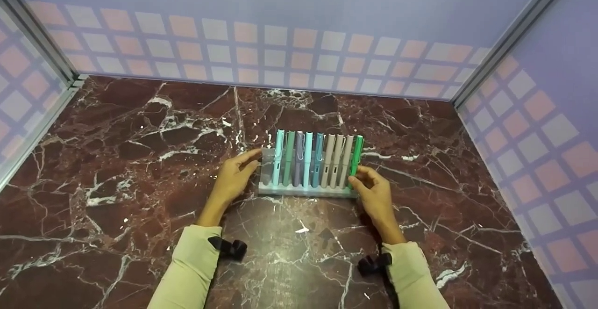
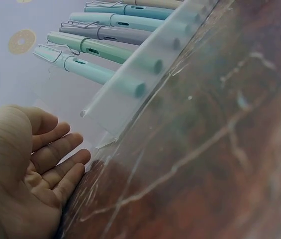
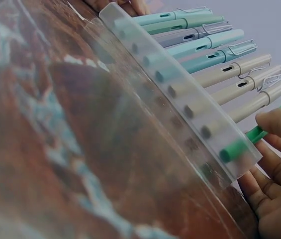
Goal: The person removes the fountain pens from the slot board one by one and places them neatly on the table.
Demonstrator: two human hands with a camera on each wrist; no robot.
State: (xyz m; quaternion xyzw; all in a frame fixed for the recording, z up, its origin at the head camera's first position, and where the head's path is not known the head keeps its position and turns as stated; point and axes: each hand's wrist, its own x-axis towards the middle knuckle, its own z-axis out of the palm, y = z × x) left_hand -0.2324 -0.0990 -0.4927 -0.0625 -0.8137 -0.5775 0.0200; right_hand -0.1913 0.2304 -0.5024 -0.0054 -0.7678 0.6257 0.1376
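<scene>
A frosted clear pen stand (image 1: 308, 190) sits mid-table with several pens upright side by side in it: light blue (image 1: 279, 159), green, purple, teal and beige ones. At its right end is a bright green pen (image 1: 357, 154), its lower end inside the front ledge (image 3: 185, 94). My right hand (image 1: 373, 190) pinches this pen low on its barrel, thumb in front and fingers behind. My left hand (image 1: 233, 176) is at the stand's left end, fingers loosely bent, fingertips by the side edge. Whether they touch it is unclear. In the left wrist view, the left palm (image 2: 36, 174) holds nothing.
Beneath the stand is a dark red marbled tabletop (image 1: 154, 178) with white veins. A lilac back wall (image 1: 280, 0) with pink and white squares closes off the far side, and similar panels (image 1: 528, 94) flank it. Black straps with small cameras (image 1: 233, 249) circle both sleeves.
</scene>
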